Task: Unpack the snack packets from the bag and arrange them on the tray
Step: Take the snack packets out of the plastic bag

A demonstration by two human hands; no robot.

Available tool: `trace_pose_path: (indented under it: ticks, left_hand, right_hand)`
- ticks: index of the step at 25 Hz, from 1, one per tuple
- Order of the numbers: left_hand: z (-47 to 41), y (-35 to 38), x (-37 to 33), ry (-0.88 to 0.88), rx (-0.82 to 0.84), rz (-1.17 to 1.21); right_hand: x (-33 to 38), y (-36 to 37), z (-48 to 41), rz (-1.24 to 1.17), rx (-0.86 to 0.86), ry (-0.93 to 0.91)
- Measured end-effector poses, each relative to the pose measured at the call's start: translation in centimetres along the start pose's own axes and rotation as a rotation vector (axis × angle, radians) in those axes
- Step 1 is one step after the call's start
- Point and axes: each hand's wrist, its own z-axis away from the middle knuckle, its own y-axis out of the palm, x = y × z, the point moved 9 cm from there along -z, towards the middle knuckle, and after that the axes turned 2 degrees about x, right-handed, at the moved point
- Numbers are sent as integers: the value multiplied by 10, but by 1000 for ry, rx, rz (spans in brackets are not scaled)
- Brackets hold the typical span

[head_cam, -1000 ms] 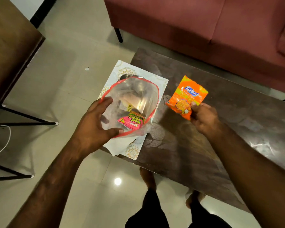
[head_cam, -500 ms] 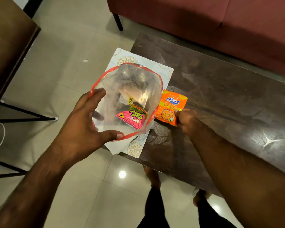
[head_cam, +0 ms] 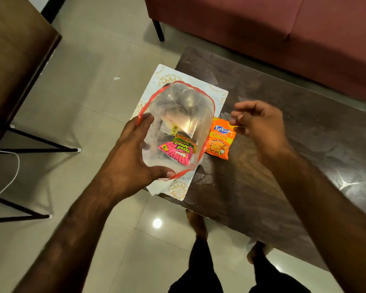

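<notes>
My left hand [head_cam: 128, 163] grips the red rim of a clear plastic bag [head_cam: 188, 106] and holds its mouth wide. A pink snack packet [head_cam: 176, 152] lies inside the bag. The bag hangs over a white patterned tray [head_cam: 217, 96] at the table's left end. An orange snack packet [head_cam: 219, 139] lies flat on the dark table, touching the tray's right edge. My right hand [head_cam: 259, 123] hovers just above and right of the orange packet, fingers loosely curled, holding nothing.
The dark wooden table [head_cam: 283, 144] stretches right. A maroon sofa [head_cam: 283, 28] stands behind it. A brown table with black legs [head_cam: 15, 49] and a white cable [head_cam: 11, 178] are at the left. My feet stand on the tiled floor [head_cam: 82, 85] below.
My right hand carried the orange packet down and left, laid it on the table beside the tray, let go and lifted away. The left hand kept holding the bag.
</notes>
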Motion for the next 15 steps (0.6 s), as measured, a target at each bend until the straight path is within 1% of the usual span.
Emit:
trace_pose_path:
  ticks: [3, 4, 5, 6, 7, 8, 9, 10, 11, 12, 13, 14, 15]
  left_hand:
    - [1, 1, -5, 23, -7, 2]
    - [2, 1, -6, 34, -15, 8]
    - [2, 2, -8, 47, -23, 10]
    - [2, 3, -10, 54, -28, 2]
    - [1, 5, -11, 53, -29, -15]
    - [0, 6, -11, 48, -26, -37]
    - [0, 8, -11, 40, -25, -58]
    - [0, 10, -11, 33, -22, -78]
    - [1, 10, -12, 30, -25, -94]
    - [3, 11, -12, 34, -29, -108]
    - [4, 11, -13, 40, -32, -119]
    - [5, 11, -13, 46, -33, -131]
    - [6, 11, -12, 48, -29, -144]
  right_hand:
    - [104, 47, 40, 68, 348, -309]
    - [132, 65, 55, 144, 452, -401]
    - [154, 85, 68, 274, 549, -489]
    - [166, 106, 77, 493, 639, -581]
    - [166, 130, 83, 786, 733, -660]
    - [153, 152, 85, 1110, 832, -700]
    - [131, 170, 82, 1394, 928, -695]
    - [106, 180, 76, 1612, 989, -651]
    - [80, 189, 65, 1775, 1000, -612]
    - [56, 195, 52, 1886, 988, -550]
    - [31, 196, 38, 1927, 990, -453]
    - [10, 196, 28, 1917, 1014, -341]
    - [-6, 198, 19, 1884, 1026, -292]
